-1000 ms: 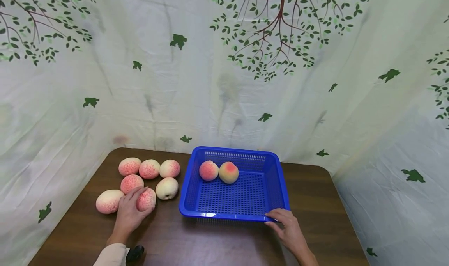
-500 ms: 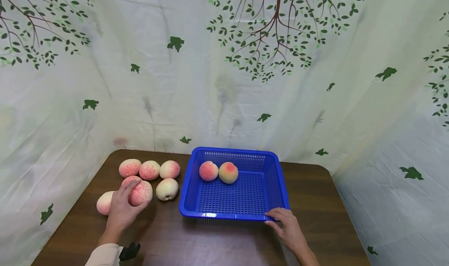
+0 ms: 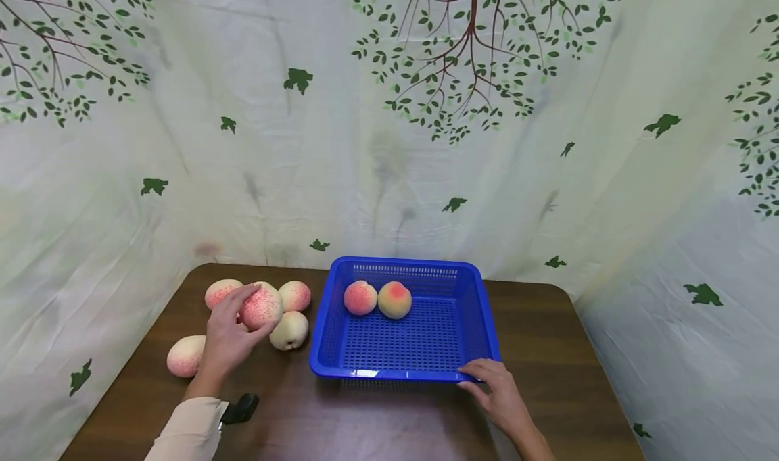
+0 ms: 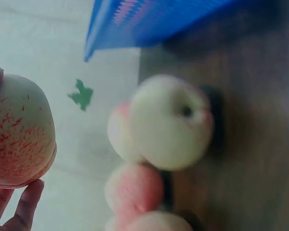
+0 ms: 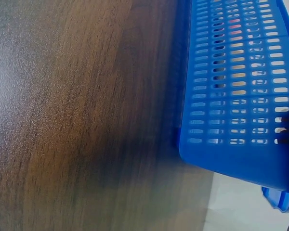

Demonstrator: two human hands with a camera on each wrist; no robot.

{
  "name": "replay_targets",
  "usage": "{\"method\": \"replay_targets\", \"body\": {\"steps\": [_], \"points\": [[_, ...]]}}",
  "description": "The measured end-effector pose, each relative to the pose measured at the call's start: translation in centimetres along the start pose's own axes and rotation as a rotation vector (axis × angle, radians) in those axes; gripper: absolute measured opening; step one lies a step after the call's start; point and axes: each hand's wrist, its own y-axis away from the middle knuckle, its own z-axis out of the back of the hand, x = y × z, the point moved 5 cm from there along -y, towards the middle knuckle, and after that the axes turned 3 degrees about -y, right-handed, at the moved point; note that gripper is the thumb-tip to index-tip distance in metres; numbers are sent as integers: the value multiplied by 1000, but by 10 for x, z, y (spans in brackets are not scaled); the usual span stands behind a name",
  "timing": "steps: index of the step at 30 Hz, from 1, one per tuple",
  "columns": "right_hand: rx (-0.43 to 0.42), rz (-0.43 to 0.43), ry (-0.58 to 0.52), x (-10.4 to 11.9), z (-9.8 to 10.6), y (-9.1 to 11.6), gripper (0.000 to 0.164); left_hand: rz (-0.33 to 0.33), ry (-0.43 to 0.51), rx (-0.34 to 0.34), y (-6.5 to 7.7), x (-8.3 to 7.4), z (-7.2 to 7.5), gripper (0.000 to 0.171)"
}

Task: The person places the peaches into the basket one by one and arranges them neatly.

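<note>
My left hand (image 3: 226,336) holds a pink-speckled peach (image 3: 263,305) between thumb and fingers, raised over the peaches at the table's left. That same held peach (image 4: 19,132) fills the left edge of the left wrist view, fingers (image 4: 29,202) beneath it. Around it lie a pale peach (image 3: 289,332), a pink-tipped one (image 3: 296,295), another at the back (image 3: 222,290) and one at the front left (image 3: 186,357); the hand hides others. At the front right corner of a blue plastic basket (image 3: 395,375), my right hand (image 3: 500,393) pinches the rim.
Two peaches, one pinkish (image 3: 360,297) and one yellowish with a red top (image 3: 395,301), sit at the basket's back left. The brown wooden table (image 3: 548,353) ends at a leaf-printed cloth (image 3: 389,123) behind. A black strap (image 3: 241,409) is on the left wrist.
The left hand has lifted the peach off the table, shifting slightly left first, then up and to the right over the other peaches. The right hand keeps its grip on the basket rim.
</note>
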Motion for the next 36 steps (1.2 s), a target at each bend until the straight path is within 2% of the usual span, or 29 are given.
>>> {"method": "replay_targets", "body": {"steps": [5, 11, 15, 21, 26, 31, 36], "points": [[-5, 12, 9, 0, 0, 0, 33, -37, 56, 39, -16, -21, -12, 68], [0, 15, -6, 1, 2, 1, 32, -24, 75, 145, -34, -52, -32, 67], [2, 16, -14, 0, 2, 3, 30, -43, 124, 194, -45, -74, -47, 66], [13, -2, -21, -1, 2, 4, 31, -140, 180, 189, -56, -97, -71, 64], [16, -4, -25, 0, 0, 3, 32, -175, 207, 199, -65, -111, -95, 64], [4, 15, -15, 0, 0, 2, 33, -166, 221, 228, -71, -125, -122, 63], [5, 13, -1, -2, 1, 5, 33, -101, 255, 254, -71, -134, -155, 63]]}}
